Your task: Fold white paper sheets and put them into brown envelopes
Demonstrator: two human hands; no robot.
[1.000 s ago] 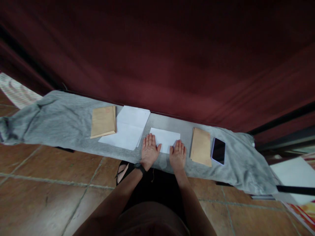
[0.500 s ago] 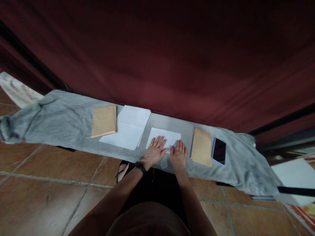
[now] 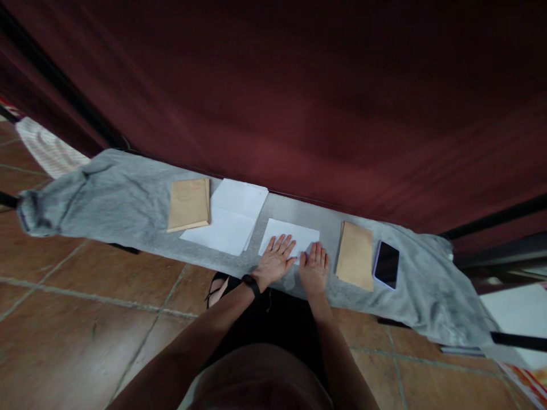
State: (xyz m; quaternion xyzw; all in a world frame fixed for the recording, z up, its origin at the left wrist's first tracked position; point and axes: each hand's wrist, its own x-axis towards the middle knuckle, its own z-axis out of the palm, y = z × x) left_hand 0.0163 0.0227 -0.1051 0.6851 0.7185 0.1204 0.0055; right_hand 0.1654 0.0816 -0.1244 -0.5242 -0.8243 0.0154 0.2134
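Note:
A folded white sheet of paper (image 3: 299,233) lies flat on the grey cloth in front of me. My left hand (image 3: 276,262) rests on its left part, palm down with the fingers spread. On the sheet's right end lies my right hand (image 3: 315,269), flat, fingers stretched out and close together. Both hands press from above and hold nothing between their fingers. The sheet's near edge is partly hidden under them. Larger white sheets (image 3: 231,219) with a crease lie to the left, partly under brown envelopes (image 3: 189,204).
More brown envelopes (image 3: 355,255) lie right of my hands, and beside them a phone (image 3: 387,264) with a dark screen. Grey cloth (image 3: 123,199) covers the narrow surface. A dark red curtain (image 3: 273,114) hangs along its far edge. Tiled floor (image 3: 64,319) shows below.
My left hand has slid from the folded sheet's left edge rightward onto it, its fingers now angled right. The right hand stays on the sheet's right end. The view has shifted slightly.

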